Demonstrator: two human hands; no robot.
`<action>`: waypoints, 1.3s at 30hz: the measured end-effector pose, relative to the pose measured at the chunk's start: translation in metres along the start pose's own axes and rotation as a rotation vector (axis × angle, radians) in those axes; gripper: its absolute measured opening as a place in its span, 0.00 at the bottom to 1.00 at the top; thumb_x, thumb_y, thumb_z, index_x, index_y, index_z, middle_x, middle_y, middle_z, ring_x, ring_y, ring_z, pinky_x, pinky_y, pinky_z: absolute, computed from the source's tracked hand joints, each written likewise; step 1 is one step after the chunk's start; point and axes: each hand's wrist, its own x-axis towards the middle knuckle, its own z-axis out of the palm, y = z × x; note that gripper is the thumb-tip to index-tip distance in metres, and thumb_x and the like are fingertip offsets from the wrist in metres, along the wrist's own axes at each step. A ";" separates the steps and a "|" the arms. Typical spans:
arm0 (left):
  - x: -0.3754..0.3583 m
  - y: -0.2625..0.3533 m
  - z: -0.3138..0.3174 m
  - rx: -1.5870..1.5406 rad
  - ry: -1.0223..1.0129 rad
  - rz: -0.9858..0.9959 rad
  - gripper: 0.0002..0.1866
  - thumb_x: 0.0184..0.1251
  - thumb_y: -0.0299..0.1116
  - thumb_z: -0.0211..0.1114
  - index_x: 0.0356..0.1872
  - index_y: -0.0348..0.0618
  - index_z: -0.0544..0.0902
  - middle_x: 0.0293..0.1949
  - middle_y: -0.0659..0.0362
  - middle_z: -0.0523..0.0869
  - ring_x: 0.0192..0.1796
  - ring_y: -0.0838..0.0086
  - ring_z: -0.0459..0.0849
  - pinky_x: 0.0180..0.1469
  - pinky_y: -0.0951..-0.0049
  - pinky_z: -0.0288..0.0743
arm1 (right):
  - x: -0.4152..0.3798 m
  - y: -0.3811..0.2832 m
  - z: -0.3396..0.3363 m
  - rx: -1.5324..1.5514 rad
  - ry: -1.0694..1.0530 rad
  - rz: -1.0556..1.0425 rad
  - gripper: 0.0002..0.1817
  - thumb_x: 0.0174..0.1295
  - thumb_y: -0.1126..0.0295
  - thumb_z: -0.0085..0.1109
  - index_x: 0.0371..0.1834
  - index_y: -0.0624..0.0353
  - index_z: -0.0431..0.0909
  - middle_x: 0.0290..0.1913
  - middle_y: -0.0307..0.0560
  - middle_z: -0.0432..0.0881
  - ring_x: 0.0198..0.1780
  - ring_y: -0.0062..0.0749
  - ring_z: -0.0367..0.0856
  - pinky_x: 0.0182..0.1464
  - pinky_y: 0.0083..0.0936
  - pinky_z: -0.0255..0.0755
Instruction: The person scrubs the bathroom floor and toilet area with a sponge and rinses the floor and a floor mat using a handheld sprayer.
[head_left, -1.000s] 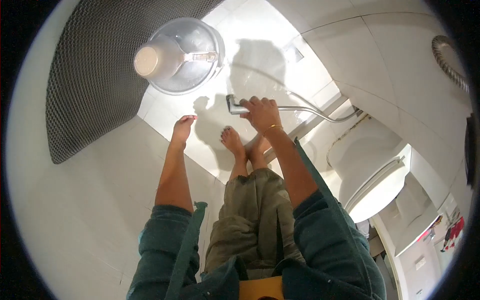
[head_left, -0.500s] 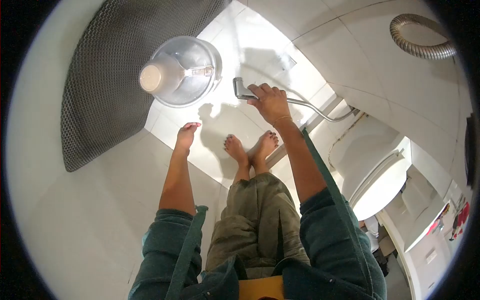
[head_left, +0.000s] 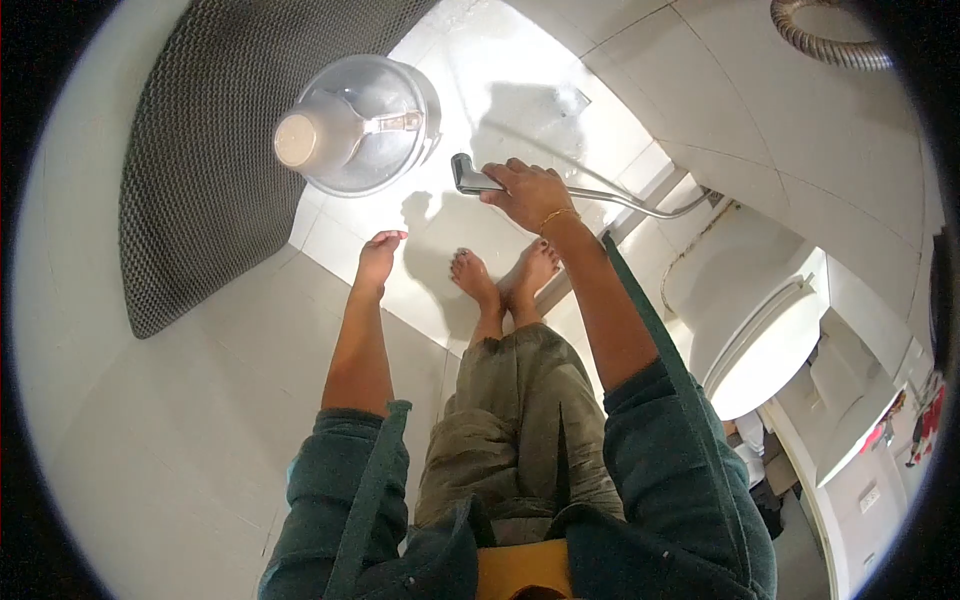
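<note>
On the white tiled floor of a bathroom, the person stands barefoot, looking straight down. A grey mesh mat covers the floor's upper left part, and a white toilet sits at the right, near the wall. Just beside the mat's edge stands a clear bucket with a pale mug resting in it, its handle pointing right. A ribbed metal hose curls at the top right corner. The right hand is closed around a sprayer, whose head points left toward the bucket, a little apart from it; its thin hose trails right toward the wall by the toilet. The left hand hangs with its fingers loosely extended, holding nothing, below the bucket and above the wet tiles.
</note>
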 end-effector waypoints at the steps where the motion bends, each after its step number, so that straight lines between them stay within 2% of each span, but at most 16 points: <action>1: 0.000 -0.004 0.000 -0.020 -0.008 0.013 0.10 0.62 0.33 0.52 0.38 0.42 0.80 0.40 0.63 0.79 0.50 0.77 0.71 0.56 0.77 0.56 | -0.005 -0.003 0.001 0.002 -0.008 0.002 0.22 0.56 0.50 0.50 0.53 0.43 0.71 0.43 0.41 0.75 0.46 0.39 0.74 0.48 0.37 0.64; 4: -0.002 -0.015 -0.002 -0.035 -0.020 0.005 0.10 0.62 0.33 0.53 0.38 0.42 0.80 0.40 0.63 0.79 0.50 0.77 0.71 0.56 0.77 0.56 | -0.030 -0.011 0.007 0.090 -0.048 0.037 0.22 0.56 0.50 0.51 0.52 0.43 0.71 0.44 0.42 0.75 0.47 0.39 0.74 0.50 0.38 0.64; 7: -0.007 -0.028 -0.004 -0.025 -0.018 -0.020 0.10 0.62 0.34 0.53 0.39 0.42 0.79 0.42 0.62 0.79 0.52 0.77 0.70 0.57 0.76 0.56 | -0.062 -0.015 0.024 0.029 -0.446 -0.076 0.22 0.55 0.48 0.51 0.51 0.44 0.72 0.43 0.43 0.75 0.46 0.39 0.75 0.51 0.37 0.64; 8: -0.008 -0.031 -0.005 -0.022 -0.006 -0.023 0.11 0.62 0.34 0.53 0.39 0.41 0.79 0.43 0.62 0.79 0.53 0.76 0.70 0.58 0.76 0.55 | -0.075 -0.015 0.038 0.030 -0.452 -0.074 0.22 0.55 0.48 0.51 0.51 0.44 0.72 0.43 0.43 0.75 0.46 0.39 0.75 0.51 0.37 0.64; 10: -0.011 -0.037 -0.007 -0.003 -0.004 -0.039 0.11 0.63 0.36 0.53 0.41 0.44 0.79 0.44 0.62 0.79 0.52 0.75 0.70 0.58 0.74 0.56 | -0.104 -0.012 0.074 -0.247 -0.499 -0.250 0.22 0.56 0.47 0.49 0.51 0.43 0.72 0.43 0.43 0.75 0.48 0.39 0.75 0.50 0.41 0.64; 13: -0.014 -0.046 -0.011 -0.022 -0.010 -0.071 0.12 0.63 0.37 0.53 0.42 0.44 0.79 0.46 0.61 0.79 0.54 0.73 0.69 0.59 0.72 0.55 | -0.128 -0.010 0.110 -0.108 -0.611 -0.146 0.23 0.56 0.46 0.48 0.52 0.42 0.72 0.41 0.43 0.77 0.49 0.41 0.74 0.54 0.49 0.59; 17: -0.016 -0.055 -0.015 -0.016 -0.008 -0.053 0.12 0.64 0.36 0.53 0.41 0.41 0.78 0.47 0.59 0.79 0.57 0.72 0.70 0.61 0.72 0.54 | -0.125 -0.009 0.132 -0.150 -0.565 -0.092 0.22 0.57 0.46 0.48 0.51 0.43 0.72 0.38 0.44 0.78 0.48 0.43 0.75 0.55 0.51 0.56; 19: -0.015 -0.056 -0.015 0.002 0.002 -0.059 0.12 0.64 0.36 0.53 0.41 0.41 0.78 0.47 0.59 0.79 0.57 0.72 0.70 0.60 0.72 0.55 | -0.115 -0.009 0.134 -0.374 -0.189 -0.200 0.22 0.55 0.48 0.50 0.49 0.45 0.72 0.35 0.45 0.79 0.43 0.46 0.76 0.53 0.46 0.61; 22: -0.016 -0.053 -0.016 0.017 0.008 -0.054 0.12 0.63 0.37 0.53 0.41 0.41 0.79 0.47 0.58 0.79 0.56 0.72 0.70 0.60 0.73 0.55 | -0.095 -0.013 0.117 -0.283 -0.164 -0.105 0.20 0.54 0.49 0.52 0.47 0.45 0.73 0.35 0.45 0.78 0.41 0.48 0.76 0.49 0.42 0.66; 29: -0.020 -0.043 -0.016 0.013 -0.020 0.007 0.12 0.62 0.37 0.53 0.39 0.42 0.79 0.46 0.60 0.80 0.55 0.73 0.70 0.59 0.74 0.56 | -0.098 -0.013 0.096 -0.204 -0.190 -0.025 0.19 0.53 0.51 0.54 0.46 0.44 0.74 0.37 0.44 0.78 0.45 0.51 0.74 0.47 0.39 0.69; 31: -0.021 -0.037 -0.012 0.022 -0.022 0.008 0.11 0.62 0.35 0.53 0.39 0.42 0.79 0.45 0.61 0.80 0.53 0.75 0.71 0.57 0.75 0.58 | -0.104 -0.007 0.099 -0.390 -0.305 -0.179 0.21 0.55 0.49 0.51 0.51 0.40 0.72 0.46 0.44 0.77 0.47 0.39 0.78 0.56 0.60 0.54; 32: -0.022 -0.034 -0.008 0.033 -0.025 0.003 0.11 0.61 0.34 0.52 0.39 0.42 0.79 0.45 0.61 0.80 0.51 0.76 0.72 0.55 0.77 0.60 | -0.109 -0.005 0.100 -0.391 -0.307 -0.177 0.21 0.55 0.49 0.51 0.51 0.40 0.72 0.46 0.44 0.77 0.47 0.39 0.78 0.56 0.60 0.54; 34: -0.020 -0.031 0.001 -0.034 -0.054 0.018 0.10 0.61 0.32 0.53 0.39 0.41 0.79 0.43 0.62 0.80 0.49 0.78 0.72 0.52 0.79 0.61 | -0.117 -0.003 0.098 -0.190 -0.151 0.020 0.20 0.53 0.49 0.53 0.47 0.42 0.75 0.43 0.43 0.77 0.45 0.39 0.78 0.52 0.45 0.66; 36: -0.015 -0.030 0.014 -0.105 -0.085 0.033 0.10 0.60 0.30 0.54 0.40 0.40 0.79 0.41 0.62 0.80 0.46 0.80 0.73 0.50 0.81 0.63 | -0.126 -0.001 0.093 -0.184 -0.186 -0.003 0.20 0.53 0.50 0.54 0.47 0.43 0.73 0.42 0.43 0.77 0.45 0.39 0.78 0.47 0.41 0.68; 38: -0.014 -0.027 0.033 -0.207 -0.289 0.142 0.09 0.57 0.26 0.56 0.38 0.38 0.79 0.35 0.63 0.80 0.38 0.83 0.73 0.41 0.83 0.66 | -0.132 -0.004 0.081 -0.173 -0.225 -0.023 0.20 0.53 0.51 0.54 0.48 0.43 0.72 0.41 0.43 0.77 0.45 0.38 0.77 0.42 0.37 0.71; 39: -0.015 -0.024 0.045 -0.211 -0.289 0.140 0.09 0.57 0.26 0.56 0.38 0.38 0.79 0.35 0.63 0.80 0.38 0.83 0.73 0.41 0.83 0.66 | -0.134 -0.005 0.075 -0.148 -0.191 0.077 0.19 0.53 0.51 0.55 0.47 0.43 0.71 0.40 0.43 0.77 0.43 0.39 0.78 0.41 0.37 0.70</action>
